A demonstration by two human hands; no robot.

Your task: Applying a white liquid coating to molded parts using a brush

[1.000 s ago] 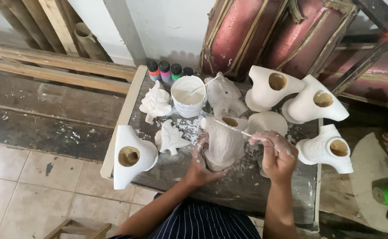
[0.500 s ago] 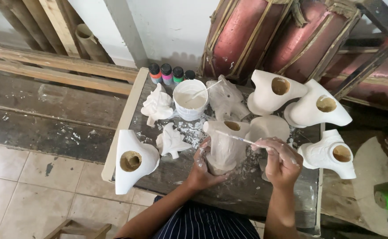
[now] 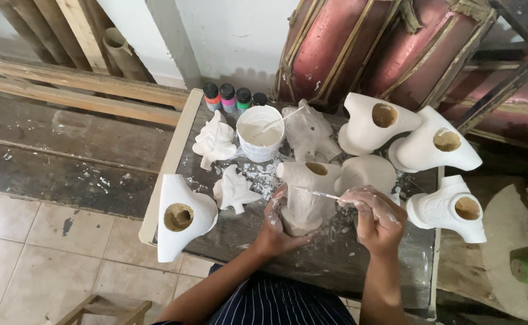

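Plaster figure (image 3: 305, 195) in left hand (image 3: 274, 225), brush (image 3: 318, 193) — right hand (image 3: 375, 219)

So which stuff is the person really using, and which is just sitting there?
In use:
left hand steadying the hollow figure
right hand with thin brush

Sitting there:
white bucket
paint bottles
other white figures
red drums

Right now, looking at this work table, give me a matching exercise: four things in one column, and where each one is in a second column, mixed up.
Things:
1. white bucket
2. thin brush
3. small paint bottles
4. hollow figure

Places:
A. in the right hand
B. in a row at the table's far edge
C. gripped by the left hand
D. between two unpainted figures, a stick resting inside

Pairs: 1-D, 2-A, 3-B, 4-C
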